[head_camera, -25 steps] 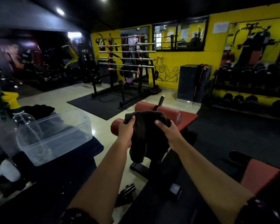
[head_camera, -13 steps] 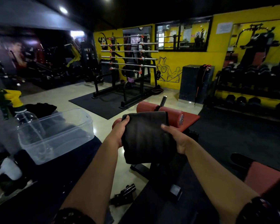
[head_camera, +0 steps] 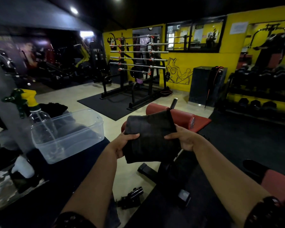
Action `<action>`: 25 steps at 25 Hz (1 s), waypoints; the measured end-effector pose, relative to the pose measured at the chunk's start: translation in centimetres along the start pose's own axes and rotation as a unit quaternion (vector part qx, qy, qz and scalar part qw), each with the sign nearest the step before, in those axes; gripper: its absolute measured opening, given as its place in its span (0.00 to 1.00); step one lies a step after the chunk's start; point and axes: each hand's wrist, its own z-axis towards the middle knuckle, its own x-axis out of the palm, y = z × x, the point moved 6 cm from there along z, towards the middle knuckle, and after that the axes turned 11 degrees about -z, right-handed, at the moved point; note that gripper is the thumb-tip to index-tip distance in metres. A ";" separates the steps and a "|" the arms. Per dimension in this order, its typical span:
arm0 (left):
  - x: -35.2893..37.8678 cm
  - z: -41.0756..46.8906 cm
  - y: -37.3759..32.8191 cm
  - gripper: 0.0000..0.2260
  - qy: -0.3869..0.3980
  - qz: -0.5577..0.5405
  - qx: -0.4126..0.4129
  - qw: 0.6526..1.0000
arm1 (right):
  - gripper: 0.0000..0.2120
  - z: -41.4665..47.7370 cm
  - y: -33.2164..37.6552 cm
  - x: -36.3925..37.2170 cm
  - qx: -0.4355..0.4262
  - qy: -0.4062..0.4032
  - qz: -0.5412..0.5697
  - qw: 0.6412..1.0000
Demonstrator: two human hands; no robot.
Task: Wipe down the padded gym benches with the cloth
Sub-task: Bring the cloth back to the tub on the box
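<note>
cloth (head_camera: 150,139), dark and folded into a flat, roughly square pad, is held in the air in front of the person, between the two hands and above the floor; it touches no bench. the left hand (head_camera: 122,145) grips its left edge, thumb on top and fingers curled underneath. the right hand (head_camera: 184,139) pinches its right edge, thumb lying across the upper face.

a second ago the same cloth hung bunched and drooping from both hands, gripped at its top. half a second ago it was pulled out flat. now it is doubled over and tidier, and the hands have dropped to its sides. that reads as preparation: the cloth has been shaped into a wiping pad, and judging by the gap to the padding, no wiping has begun.

just behind the cloth stands the nearest padded bench (head_camera: 199,120), red, with a red roller pad (head_camera: 153,108) partly hidden by the cloth. a second red pad (head_camera: 276,181) shows at the lower right, near the right forearm. to the left, on a dark surface, sit a clear plastic tub (head_camera: 82,140) and, close against it, a spray bottle (head_camera: 39,122) with a yellow and green trigger head. further off are a rack of barbells (head_camera: 138,60) and rows of dumbbells (head_camera: 255,102) by the yellow wall.
</note>
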 end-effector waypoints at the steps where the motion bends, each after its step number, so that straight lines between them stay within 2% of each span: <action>1: -0.3 0.1 -0.4 0.21 0.002 0.000 0.007 1.000 | 0.29 0.2 0.0 0.0 0.000 0.004 0.002 1.000; 4: -0.5 -0.1 -1.5 0.17 0.010 0.003 0.036 0.999 | 0.30 0.6 0.4 -0.2 -0.011 -0.027 0.019 0.999; 8: -1.5 -0.1 -2.6 0.15 0.017 -0.005 0.070 0.997 | 0.29 -0.6 2.1 0.4 -0.060 0.038 0.055 0.996; 11: -1.7 -0.2 -3.0 0.17 0.039 -0.021 0.102 0.994 | 0.28 -0.9 2.6 0.5 -0.082 0.045 0.086 0.992; 13: -1.5 -0.3 -3.3 0.12 0.056 -0.033 0.133 0.989 | 0.23 -1.1 3.1 0.9 -0.100 0.050 0.089 0.990; 15: -1.6 -0.5 -3.6 0.06 0.037 -0.037 0.166 0.985 | 0.19 -1.0 3.3 1.3 -0.109 0.066 0.084 0.988; 17: -1.9 -0.5 -3.7 0.15 0.018 -0.039 0.168 0.985 | 0.21 -0.9 3.6 1.6 -0.114 0.071 0.099 0.986; 20: -1.9 -0.4 -2.1 0.25 0.036 -0.092 0.026 0.995 | 0.25 -0.9 4.4 1.4 -0.130 0.038 0.105 0.985; 22: -1.8 -0.5 -0.8 0.38 0.051 -0.073 -0.073 0.993 | 0.23 -0.6 4.6 1.0 -0.117 0.012 0.036 0.992; 23: -1.4 -1.0 -0.6 0.40 0.049 -0.055 -0.095 0.993 | 0.22 -0.3 4.6 0.8 -0.107 -0.001 -0.002 0.994; 25: -1.2 -1.3 -0.5 0.34 0.032 -0.033 -0.099 0.994 | 0.21 0.2 4.5 0.4 -0.111 -0.028 -0.069 0.991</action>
